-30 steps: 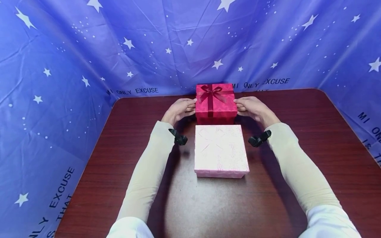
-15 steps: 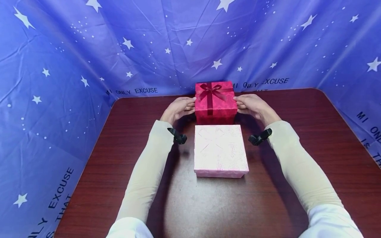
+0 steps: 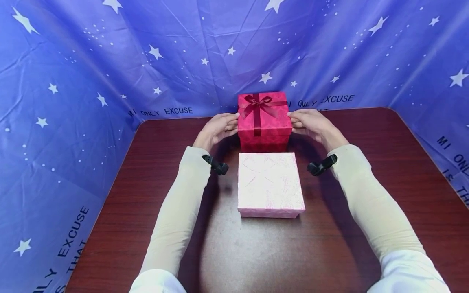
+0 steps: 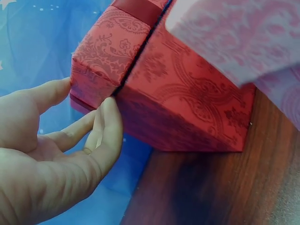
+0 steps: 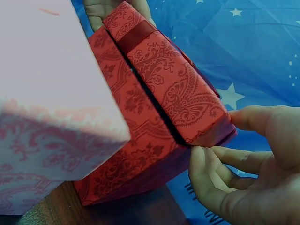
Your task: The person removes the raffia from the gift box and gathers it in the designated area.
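At the back of the table a red gift box [image 3: 264, 145] wears a red lid [image 3: 276, 123] with a dark red ribbon bow [image 3: 259, 103]. My left hand [image 3: 217, 128] pinches the lid's left side between thumb and fingers, and my right hand [image 3: 318, 125] pinches its right side. The left wrist view shows the left fingertips [image 4: 110, 103] at the lid's lower edge. Along that edge a dark gap [image 5: 157, 105] separates lid and box in the right wrist view. The lid still overlaps the top of the box in the head view. Inside is hidden.
A pale pink patterned gift box [image 3: 271, 183] stands just in front of the red one, between both forearms. The dark wooden table [image 3: 146, 183] extends to both sides. A blue starry curtain [image 3: 176, 53] hangs close behind the red box.
Both hands have risen, raising the red lid with them, and more of the red box's front shows beneath it. The pink box stays in place.
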A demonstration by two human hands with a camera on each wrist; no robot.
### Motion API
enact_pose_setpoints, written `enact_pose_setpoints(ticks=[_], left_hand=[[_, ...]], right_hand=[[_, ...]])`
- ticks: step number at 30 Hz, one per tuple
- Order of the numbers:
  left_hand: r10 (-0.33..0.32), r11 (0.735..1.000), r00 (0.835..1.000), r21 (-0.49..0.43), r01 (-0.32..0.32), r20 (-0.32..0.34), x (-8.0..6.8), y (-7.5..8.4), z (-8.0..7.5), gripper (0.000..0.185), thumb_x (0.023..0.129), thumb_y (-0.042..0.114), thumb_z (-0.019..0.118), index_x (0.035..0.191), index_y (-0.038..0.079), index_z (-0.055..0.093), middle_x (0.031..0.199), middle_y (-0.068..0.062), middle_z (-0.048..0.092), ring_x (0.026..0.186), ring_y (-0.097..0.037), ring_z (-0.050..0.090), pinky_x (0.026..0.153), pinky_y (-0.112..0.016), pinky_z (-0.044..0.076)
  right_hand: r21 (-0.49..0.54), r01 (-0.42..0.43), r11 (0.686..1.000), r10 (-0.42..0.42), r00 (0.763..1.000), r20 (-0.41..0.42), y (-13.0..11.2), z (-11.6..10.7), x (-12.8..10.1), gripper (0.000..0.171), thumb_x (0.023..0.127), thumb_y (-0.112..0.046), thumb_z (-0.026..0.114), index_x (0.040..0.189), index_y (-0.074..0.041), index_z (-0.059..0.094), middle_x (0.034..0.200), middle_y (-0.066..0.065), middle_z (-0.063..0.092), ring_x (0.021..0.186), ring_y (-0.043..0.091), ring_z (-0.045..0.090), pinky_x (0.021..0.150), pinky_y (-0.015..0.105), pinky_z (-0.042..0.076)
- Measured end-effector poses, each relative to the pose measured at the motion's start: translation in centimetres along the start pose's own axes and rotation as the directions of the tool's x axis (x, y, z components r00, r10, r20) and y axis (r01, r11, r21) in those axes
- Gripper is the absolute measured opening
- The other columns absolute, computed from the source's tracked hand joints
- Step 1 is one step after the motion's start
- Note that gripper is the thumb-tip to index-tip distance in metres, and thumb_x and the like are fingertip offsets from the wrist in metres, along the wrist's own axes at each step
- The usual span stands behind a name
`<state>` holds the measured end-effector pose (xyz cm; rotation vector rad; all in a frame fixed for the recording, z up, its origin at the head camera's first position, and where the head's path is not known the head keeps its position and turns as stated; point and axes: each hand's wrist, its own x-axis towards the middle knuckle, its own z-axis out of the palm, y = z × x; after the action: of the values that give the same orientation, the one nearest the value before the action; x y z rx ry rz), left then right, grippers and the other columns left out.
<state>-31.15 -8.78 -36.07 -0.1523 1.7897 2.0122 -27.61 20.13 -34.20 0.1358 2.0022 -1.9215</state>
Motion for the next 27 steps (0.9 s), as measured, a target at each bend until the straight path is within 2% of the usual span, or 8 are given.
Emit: enact_pose_setpoints(ticks=[7,15,20,24,27], left_hand=[[0.040,0.999,0.999,0.001,-0.040,0.003,-0.9,1.1,0.0,0.018,0.095,0.020,0.061,0.107,0.008,0.056,0.090,-0.003,0.061,0.078,-0.011,0.061,0.075,-0.024,0.054],[0.083,0.993,0.996,0.090,-0.080,-0.031,-1.7,2.2,0.2,0.029,0.096,0.029,0.058,0.116,0.009,0.053,0.094,-0.005,0.060,0.074,-0.013,0.062,0.088,-0.036,0.053],[0.137,0.985,0.988,0.115,-0.129,-0.067,-2.2,2.8,0.3,0.036,0.095,0.028,0.060,0.121,0.004,0.055,0.093,-0.006,0.061,0.077,-0.014,0.062,0.091,-0.037,0.052],[0.187,0.976,0.980,0.128,-0.177,-0.072,-2.6,3.2,0.3,0.040,0.094,0.025,0.062,0.126,0.002,0.055,0.102,-0.008,0.062,0.090,-0.017,0.061,0.096,-0.038,0.051],[0.240,0.962,0.968,0.148,-0.227,-0.072,-3.0,3.5,0.4,0.040,0.092,0.022,0.064,0.128,0.006,0.056,0.111,-0.008,0.059,0.098,-0.020,0.059,0.099,-0.040,0.049]], right_hand=[[0.026,0.046,0.999,-0.046,0.999,-0.010,-0.8,0.4,-0.3,0.023,0.096,-0.028,0.058,0.106,-0.008,0.052,0.073,-0.008,0.062,0.067,0.003,0.061,0.070,0.020,0.055],[-0.101,0.134,0.986,-0.148,0.978,-0.147,-1.6,1.5,-0.5,0.031,0.093,-0.030,0.060,0.111,-0.006,0.053,0.083,-0.008,0.060,0.076,0.003,0.060,0.072,0.016,0.053],[-0.179,0.149,0.973,-0.184,0.963,-0.198,-2.2,2.0,-1.0,0.029,0.091,-0.031,0.063,0.109,-0.009,0.057,0.085,-0.010,0.057,0.079,0.006,0.054,0.067,0.014,0.047],[-0.134,0.178,0.975,-0.204,0.957,-0.207,-2.4,2.3,-1.3,0.022,0.091,-0.025,0.063,0.108,-0.011,0.057,0.077,-0.010,0.056,0.068,0.006,0.050,0.056,0.014,0.042],[-0.071,0.198,0.978,-0.209,0.955,-0.211,-2.6,2.5,-1.5,0.026,0.092,-0.021,0.064,0.113,-0.011,0.054,0.074,-0.008,0.057,0.061,0.005,0.050,0.053,0.014,0.042]])
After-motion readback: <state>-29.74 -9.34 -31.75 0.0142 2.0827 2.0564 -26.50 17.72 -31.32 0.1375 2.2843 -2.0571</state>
